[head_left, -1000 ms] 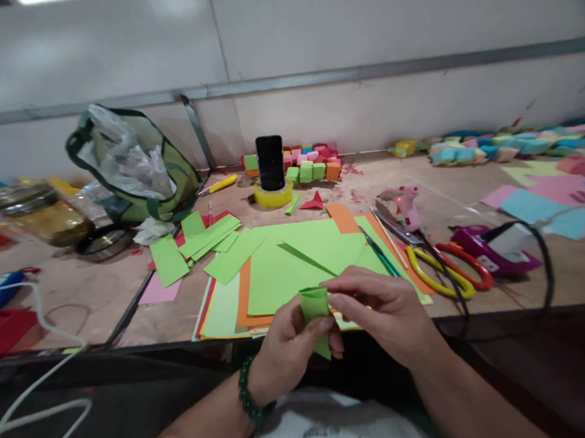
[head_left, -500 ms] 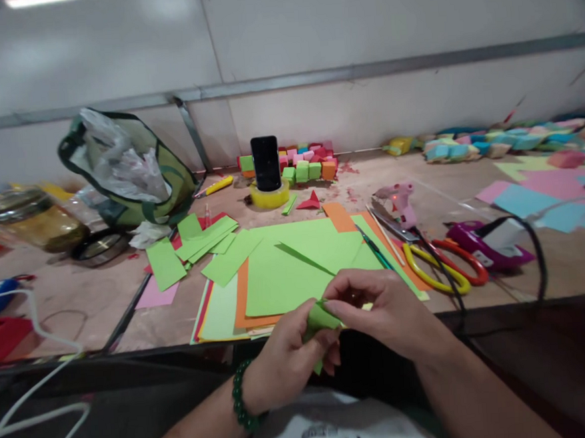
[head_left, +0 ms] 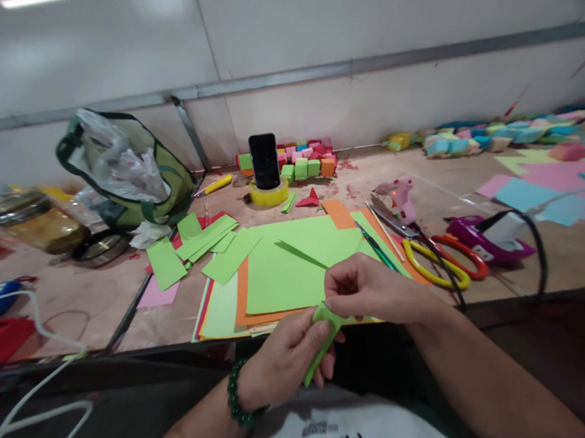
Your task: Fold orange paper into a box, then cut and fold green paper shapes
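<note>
A folded green paper strip (head_left: 322, 350) is held in front of the table edge, slanting down to the left. My left hand (head_left: 289, 352), with a green bead bracelet (head_left: 237, 393) at the wrist, pinches the strip's middle between thumb and fingers. At the strip's upper end, my right hand (head_left: 367, 290) grips a corner between thumb and forefinger; its other fingers are curled and partly hidden. Just beyond the hands lies a stack of green paper sheets (head_left: 277, 280) over orange and other coloured sheets.
Cut green pieces (head_left: 166, 262) lie left of the stack. To the right are scissors (head_left: 437, 275), a pink glue gun (head_left: 401, 198) and a purple power strip (head_left: 489, 242) with cables. A phone (head_left: 264, 161) leans behind yellow tape (head_left: 269, 194). A bag (head_left: 174, 180) stands at back left.
The strip has turned from upright, with a looped top, to a flatter slant. My right hand has moved slightly up over its upper end, while the left keeps hold.
</note>
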Demonstrator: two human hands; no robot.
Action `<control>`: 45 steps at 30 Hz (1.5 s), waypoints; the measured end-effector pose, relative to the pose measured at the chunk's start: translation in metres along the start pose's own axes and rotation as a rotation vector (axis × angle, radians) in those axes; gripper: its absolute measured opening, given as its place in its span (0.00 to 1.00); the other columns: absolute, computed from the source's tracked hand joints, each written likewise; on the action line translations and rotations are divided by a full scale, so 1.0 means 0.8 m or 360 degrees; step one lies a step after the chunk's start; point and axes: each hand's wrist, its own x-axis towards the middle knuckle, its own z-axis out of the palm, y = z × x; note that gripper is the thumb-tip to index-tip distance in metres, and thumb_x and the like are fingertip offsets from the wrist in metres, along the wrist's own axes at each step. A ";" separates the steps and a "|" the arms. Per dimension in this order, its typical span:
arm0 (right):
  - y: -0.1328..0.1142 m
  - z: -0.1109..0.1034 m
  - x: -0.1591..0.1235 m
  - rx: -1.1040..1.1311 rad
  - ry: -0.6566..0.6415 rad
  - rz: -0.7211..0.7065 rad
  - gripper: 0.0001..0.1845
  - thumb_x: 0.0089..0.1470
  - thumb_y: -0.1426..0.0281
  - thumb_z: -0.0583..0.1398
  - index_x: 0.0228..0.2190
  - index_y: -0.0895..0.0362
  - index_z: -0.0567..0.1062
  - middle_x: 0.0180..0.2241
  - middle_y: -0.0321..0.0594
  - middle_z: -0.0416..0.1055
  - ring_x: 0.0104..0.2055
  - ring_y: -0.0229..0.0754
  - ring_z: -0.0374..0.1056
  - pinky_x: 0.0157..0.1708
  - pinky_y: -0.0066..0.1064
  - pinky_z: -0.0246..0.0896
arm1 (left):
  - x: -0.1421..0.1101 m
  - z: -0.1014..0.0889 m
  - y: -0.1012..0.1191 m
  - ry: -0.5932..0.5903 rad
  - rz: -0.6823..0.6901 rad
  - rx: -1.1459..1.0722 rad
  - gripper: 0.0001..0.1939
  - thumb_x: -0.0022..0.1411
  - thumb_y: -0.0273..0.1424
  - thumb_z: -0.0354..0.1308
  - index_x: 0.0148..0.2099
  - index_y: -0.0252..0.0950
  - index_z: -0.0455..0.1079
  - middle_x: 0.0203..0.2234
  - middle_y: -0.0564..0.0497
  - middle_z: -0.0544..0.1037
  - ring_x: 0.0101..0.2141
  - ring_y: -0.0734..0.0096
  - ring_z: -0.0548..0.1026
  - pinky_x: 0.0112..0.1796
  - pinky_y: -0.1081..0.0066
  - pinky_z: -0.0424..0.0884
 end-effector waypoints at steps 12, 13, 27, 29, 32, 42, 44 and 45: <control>0.019 0.017 -0.004 0.0536 0.0246 -0.0136 0.15 0.49 0.59 0.64 0.25 0.60 0.77 0.20 0.34 0.72 0.19 0.30 0.66 0.20 0.21 0.65 | 0.005 -0.003 -0.002 0.0277 0.0122 -0.0215 0.23 0.62 0.50 0.51 0.33 0.33 0.64 0.12 0.59 0.65 0.11 0.84 0.59 0.14 0.83 0.55; 0.019 0.018 -0.006 0.0510 0.0257 -0.0136 0.14 0.50 0.60 0.64 0.26 0.60 0.78 0.21 0.35 0.72 0.19 0.30 0.66 0.20 0.21 0.66 | 0.005 -0.002 -0.002 0.0282 0.0121 -0.0213 0.23 0.62 0.50 0.51 0.33 0.33 0.64 0.12 0.59 0.65 0.11 0.84 0.60 0.14 0.83 0.56; 0.019 0.033 -0.023 0.0149 0.0448 -0.0224 0.10 0.54 0.64 0.61 0.30 0.58 0.78 0.23 0.36 0.74 0.21 0.33 0.68 0.21 0.22 0.65 | 0.007 0.002 -0.002 0.0399 0.0125 -0.0179 0.23 0.60 0.51 0.52 0.30 0.33 0.63 0.12 0.59 0.66 0.10 0.83 0.61 0.13 0.83 0.58; 0.019 0.037 -0.023 0.0036 0.0514 -0.0245 0.08 0.51 0.65 0.63 0.29 0.58 0.77 0.22 0.36 0.74 0.21 0.33 0.67 0.21 0.22 0.64 | 0.009 0.003 -0.003 0.0418 0.0136 -0.0148 0.23 0.60 0.51 0.52 0.30 0.34 0.63 0.12 0.59 0.66 0.11 0.83 0.61 0.13 0.83 0.58; 0.019 0.041 -0.023 -0.0146 0.0613 -0.0314 0.06 0.52 0.67 0.62 0.27 0.57 0.76 0.21 0.34 0.74 0.21 0.33 0.67 0.20 0.22 0.62 | 0.010 0.005 -0.006 0.0433 0.0152 -0.0109 0.24 0.60 0.51 0.52 0.29 0.34 0.62 0.12 0.59 0.65 0.11 0.83 0.61 0.13 0.83 0.58; 0.016 0.041 -0.028 -0.0150 0.0601 -0.0285 0.08 0.54 0.69 0.59 0.26 0.58 0.75 0.20 0.34 0.71 0.19 0.32 0.66 0.19 0.21 0.60 | 0.004 0.001 -0.001 0.0214 0.0237 -0.0209 0.20 0.60 0.46 0.56 0.33 0.31 0.67 0.17 0.54 0.71 0.15 0.82 0.69 0.17 0.82 0.65; 0.015 0.041 -0.028 -0.0060 0.0583 -0.0253 0.09 0.55 0.68 0.59 0.26 0.58 0.74 0.20 0.34 0.71 0.19 0.32 0.66 0.19 0.21 0.60 | 0.004 0.001 0.000 0.0201 0.0267 -0.0192 0.19 0.62 0.44 0.56 0.33 0.31 0.67 0.17 0.54 0.71 0.15 0.82 0.69 0.18 0.83 0.65; 0.015 0.041 -0.027 -0.0028 0.0569 -0.0244 0.09 0.55 0.68 0.58 0.26 0.58 0.73 0.20 0.33 0.70 0.19 0.32 0.65 0.19 0.21 0.60 | 0.004 0.001 0.001 0.0209 0.0274 -0.0181 0.18 0.62 0.43 0.56 0.32 0.31 0.67 0.17 0.55 0.71 0.15 0.82 0.68 0.17 0.83 0.65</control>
